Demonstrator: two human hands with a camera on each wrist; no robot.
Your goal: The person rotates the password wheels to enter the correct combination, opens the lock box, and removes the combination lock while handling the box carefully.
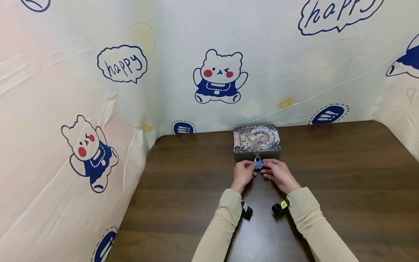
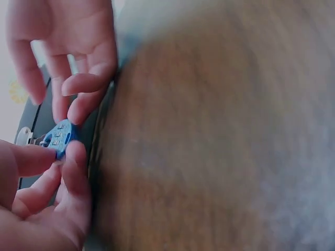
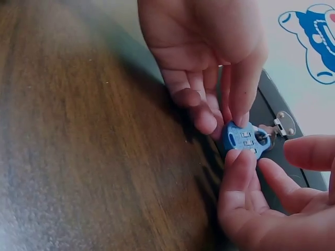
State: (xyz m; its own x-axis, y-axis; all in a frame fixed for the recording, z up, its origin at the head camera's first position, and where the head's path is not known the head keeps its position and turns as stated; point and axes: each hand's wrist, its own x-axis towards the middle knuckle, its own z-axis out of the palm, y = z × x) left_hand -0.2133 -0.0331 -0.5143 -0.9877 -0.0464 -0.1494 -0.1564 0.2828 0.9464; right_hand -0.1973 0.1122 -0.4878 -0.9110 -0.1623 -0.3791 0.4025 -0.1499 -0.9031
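Note:
A small blue combination padlock [image 1: 258, 163] hangs by its shackle from the metal clasp [image 3: 284, 124] on the front of a dark tin box [image 1: 256, 138] with a patterned lid. Three number wheels show on its face in the wrist views. My left hand [image 1: 243, 175] pinches the left edge of the padlock between thumb and finger. From the other side, my right hand [image 1: 279, 175] holds the opposite edge with its fingertips, one finger [image 3: 309, 152] standing out toward the box. The padlock's back is hidden.
The box stands near the far edge of a dark brown wooden table [image 1: 183, 203]. A pale cloth [image 1: 176, 43] printed with cartoon bears hangs behind and at the sides. Each sleeve cuff has a small black camera [image 1: 279, 209] strapped at the wrist.

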